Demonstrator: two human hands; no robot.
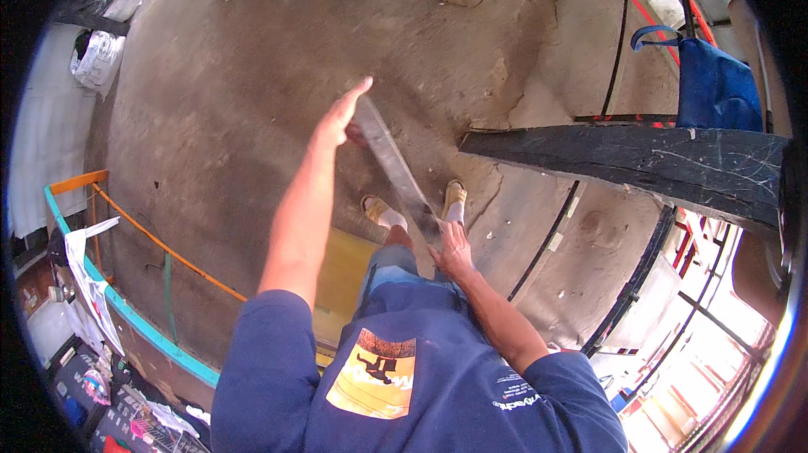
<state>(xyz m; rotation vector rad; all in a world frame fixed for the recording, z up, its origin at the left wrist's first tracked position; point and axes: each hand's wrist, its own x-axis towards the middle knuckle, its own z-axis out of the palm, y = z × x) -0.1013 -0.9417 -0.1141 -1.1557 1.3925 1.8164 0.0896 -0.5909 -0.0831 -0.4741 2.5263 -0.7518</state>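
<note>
We've got the long metal strip [394, 169] held over the concrete floor [219, 116], right hand [453, 251] gripping its near end, left hand [343, 116] open-fingered steadying the far end, probably to keep it level.

A: Daylight fills the scene; the brown dusty concrete floor [252, 100] is evenly lit, with only soft shadows.

B: The lower right burns out, though. The white and red metal frames [707, 344] there are washed in glare.

A: The long flat grey metal strip [391, 158] smears with motion blur, and the raised left hand [341, 116] is soft too.

B: Fisheye bending is strong: the dark scratched wooden beam [640, 163] curves, and a black rim closes every corner
</note>
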